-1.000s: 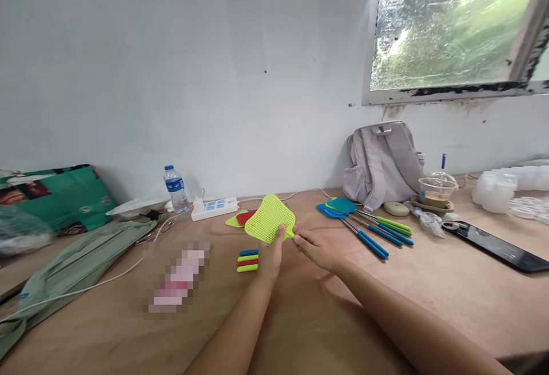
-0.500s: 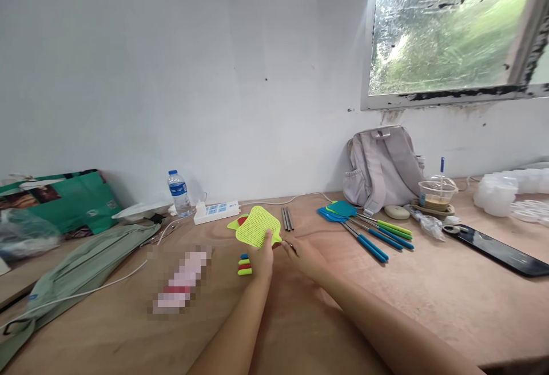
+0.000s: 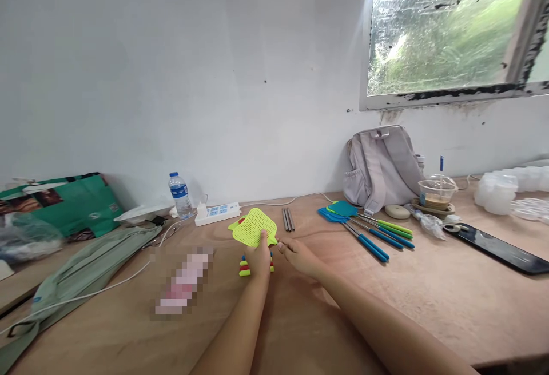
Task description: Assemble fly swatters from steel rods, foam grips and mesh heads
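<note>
My left hand (image 3: 259, 258) grips a yellow-green perforated fly swatter head (image 3: 253, 227) near its narrow neck, thumb on top. Just right of that neck is my right hand (image 3: 298, 256), its thumb and forefinger pinched together; whatever lies between them cannot be made out. More swatter heads, one yellow-green and one red (image 3: 241, 220), lie partly hidden behind the held one. Under and beside my left hand rest several coloured handle grips (image 3: 245, 272) in blue, yellow-green and red. A few thin metal tubes (image 3: 288, 219) lie beyond my hands.
To the right lie several fly swatters with blue and green handles (image 3: 371, 247), before a grey backpack (image 3: 384, 166). A drink cup (image 3: 436, 193) and a black phone-like slab (image 3: 500, 249) are farther right. At left stand a water bottle (image 3: 179, 194) and a white power strip (image 3: 218, 213).
The swatter head in my left hand has shifted slightly left. My right fingers have come a little apart from its neck, and more of the coloured grips shows beside my left hand.
</note>
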Available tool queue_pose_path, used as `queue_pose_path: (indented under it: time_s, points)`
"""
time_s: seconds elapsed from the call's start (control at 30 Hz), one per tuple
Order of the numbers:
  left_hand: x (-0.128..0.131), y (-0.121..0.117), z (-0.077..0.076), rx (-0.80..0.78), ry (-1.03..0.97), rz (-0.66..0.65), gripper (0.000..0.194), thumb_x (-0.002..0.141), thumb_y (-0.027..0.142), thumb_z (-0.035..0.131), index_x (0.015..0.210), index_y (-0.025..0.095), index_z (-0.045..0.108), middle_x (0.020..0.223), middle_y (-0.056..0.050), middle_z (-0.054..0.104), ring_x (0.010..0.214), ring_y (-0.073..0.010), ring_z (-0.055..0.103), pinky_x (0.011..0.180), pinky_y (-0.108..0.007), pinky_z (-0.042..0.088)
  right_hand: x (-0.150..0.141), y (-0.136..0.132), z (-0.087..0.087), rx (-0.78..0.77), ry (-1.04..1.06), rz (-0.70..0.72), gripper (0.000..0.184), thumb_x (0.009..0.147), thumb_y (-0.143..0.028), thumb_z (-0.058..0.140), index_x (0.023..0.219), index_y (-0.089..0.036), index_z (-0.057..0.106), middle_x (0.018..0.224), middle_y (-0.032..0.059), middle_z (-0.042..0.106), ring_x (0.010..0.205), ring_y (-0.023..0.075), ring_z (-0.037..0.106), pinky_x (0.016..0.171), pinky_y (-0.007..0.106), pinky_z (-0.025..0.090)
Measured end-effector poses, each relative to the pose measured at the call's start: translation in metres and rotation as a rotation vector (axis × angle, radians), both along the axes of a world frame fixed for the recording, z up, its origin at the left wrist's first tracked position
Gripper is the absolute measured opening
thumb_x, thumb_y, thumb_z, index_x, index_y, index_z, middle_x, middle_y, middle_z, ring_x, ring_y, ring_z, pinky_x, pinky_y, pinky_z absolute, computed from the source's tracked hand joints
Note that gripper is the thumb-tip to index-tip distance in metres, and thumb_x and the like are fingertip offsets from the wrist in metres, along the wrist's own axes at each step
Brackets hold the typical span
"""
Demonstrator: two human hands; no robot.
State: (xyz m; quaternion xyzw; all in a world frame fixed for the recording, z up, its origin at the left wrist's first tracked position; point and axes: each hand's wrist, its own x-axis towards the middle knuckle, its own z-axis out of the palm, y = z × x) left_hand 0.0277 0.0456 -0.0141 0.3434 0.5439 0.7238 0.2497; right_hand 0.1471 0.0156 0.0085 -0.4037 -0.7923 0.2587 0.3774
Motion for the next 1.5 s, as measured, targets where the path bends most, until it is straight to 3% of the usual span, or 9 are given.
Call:
queue_pose_path:
  time_s: [0.23,0.63,0.8,1.03,1.5]
  points:
    - [0.001,-0.006,0.005,-0.051,0.003,0.037,0.026,0.068,0.037,0.065,0.075,0.012,0.066,0.086,-0.015,0.07,0.089,-0.0284,0.064,0.078,-0.039,0.05,0.002,-0.007,0.003,0.056,-0.147,-0.078,0.029,0.092,-0.027,0.031,0.103,-0.02,0.057,0.099,0.0077,0.066,0.086,0.0197,0.059,0.065,0.024,0.037]
    - [-0.003,-0.007,0.012,-0.139,-0.023,0.078,0.026,0.073,0.035,0.064,0.082,0.011,0.065,0.09,-0.013,0.068,0.09,-0.0257,0.062,0.079,-0.037,0.048,-0.003,-0.015,0.01,0.085,-0.372,-0.15,0.034,0.094,-0.028,0.027,0.12,-0.022,0.047,0.102,0.0093,0.067,0.09,0.0214,0.062,0.066,0.025,0.038]
    - [-0.005,-0.006,0.013,-0.201,0.003,0.059,0.024,0.085,0.031,0.053,0.1,0.014,0.057,0.101,-0.006,0.06,0.089,-0.0176,0.059,0.078,-0.039,0.048,-0.006,-0.015,0.008,0.065,-0.38,-0.152,0.035,0.093,-0.029,0.027,0.122,-0.023,0.046,0.1,0.009,0.067,0.088,0.0219,0.063,0.064,0.025,0.038]
    - [-0.011,-0.003,0.013,-0.205,0.005,0.069,0.028,0.086,0.031,0.052,0.109,0.015,0.053,0.109,-0.007,0.056,0.092,-0.0188,0.057,0.077,-0.039,0.049,-0.016,-0.014,0.004,0.027,-0.347,-0.153,0.034,0.093,-0.029,0.028,0.12,-0.023,0.048,0.101,0.0096,0.067,0.088,0.0217,0.063,0.067,0.026,0.039]
    - [-0.015,-0.004,0.016,-0.196,-0.017,0.08,0.028,0.086,0.031,0.052,0.108,0.015,0.053,0.108,-0.007,0.057,0.091,-0.0187,0.058,0.077,-0.039,0.049,-0.016,-0.018,0.008,-0.013,-0.26,-0.111,0.034,0.092,-0.026,0.03,0.119,-0.023,0.05,0.098,0.0087,0.066,0.088,0.0205,0.061,0.069,0.026,0.038]
